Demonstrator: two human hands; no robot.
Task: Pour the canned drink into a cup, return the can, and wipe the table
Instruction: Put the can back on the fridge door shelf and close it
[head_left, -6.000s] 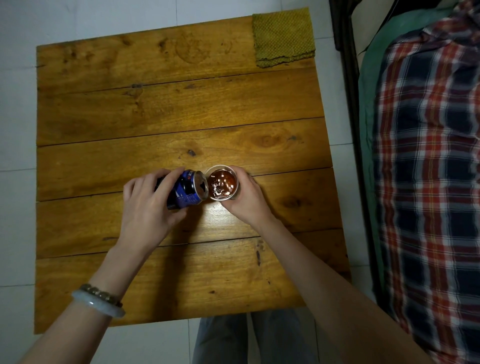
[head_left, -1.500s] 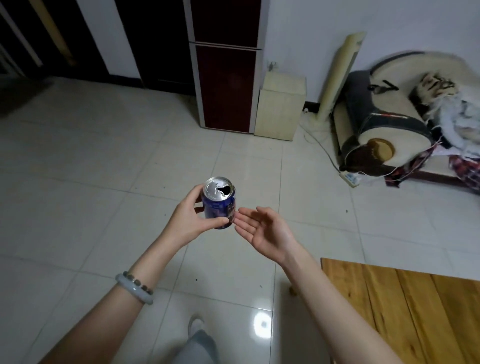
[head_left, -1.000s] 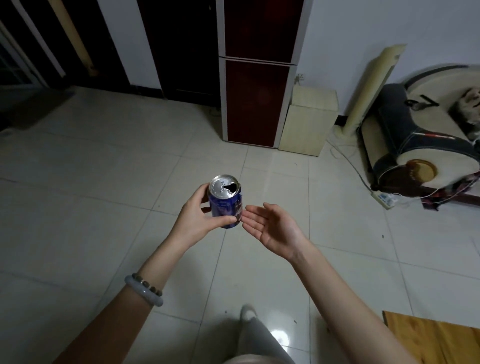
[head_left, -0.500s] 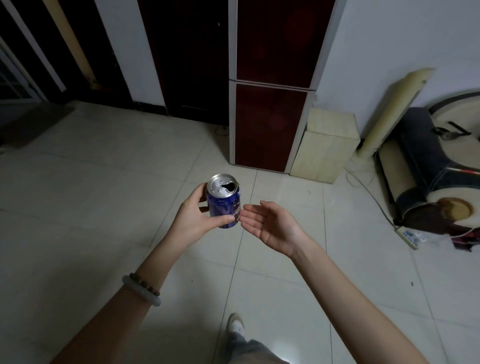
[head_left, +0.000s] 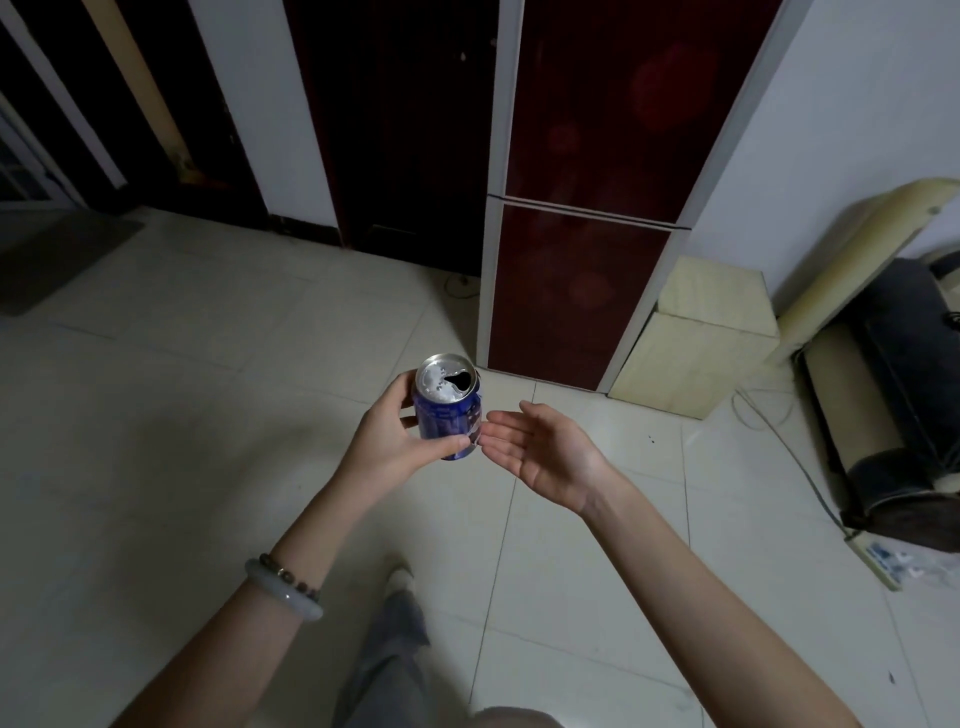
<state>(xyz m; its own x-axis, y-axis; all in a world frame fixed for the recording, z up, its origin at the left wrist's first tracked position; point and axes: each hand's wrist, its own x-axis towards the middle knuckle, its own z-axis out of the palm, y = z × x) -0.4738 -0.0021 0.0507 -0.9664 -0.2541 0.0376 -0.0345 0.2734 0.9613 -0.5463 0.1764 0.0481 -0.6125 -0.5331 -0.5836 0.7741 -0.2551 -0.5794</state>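
Closer than half a second ago, the dark red fridge (head_left: 576, 291) now fills the upper middle of the view, while both hands keep the same pose. The left hand (head_left: 387, 441) grips the blue can (head_left: 449, 410) upright in the air, thumb across its front, its opened silver top facing up. The right hand (head_left: 545, 454) lies open, palm up, fingers straight, with the fingertips just beside the can's lower side; contact cannot be told. Pale tiled floor (head_left: 208, 364) stretches between the person and the fridge. A beige box (head_left: 696, 343) stands against the fridge's right side, and a dark doorway (head_left: 410, 130) lies to its left. A power strip (head_left: 883, 558) lies on the floor at right. Two bracelets (head_left: 283, 590) ring the left wrist, and a shoe (head_left: 402, 577) shows below.
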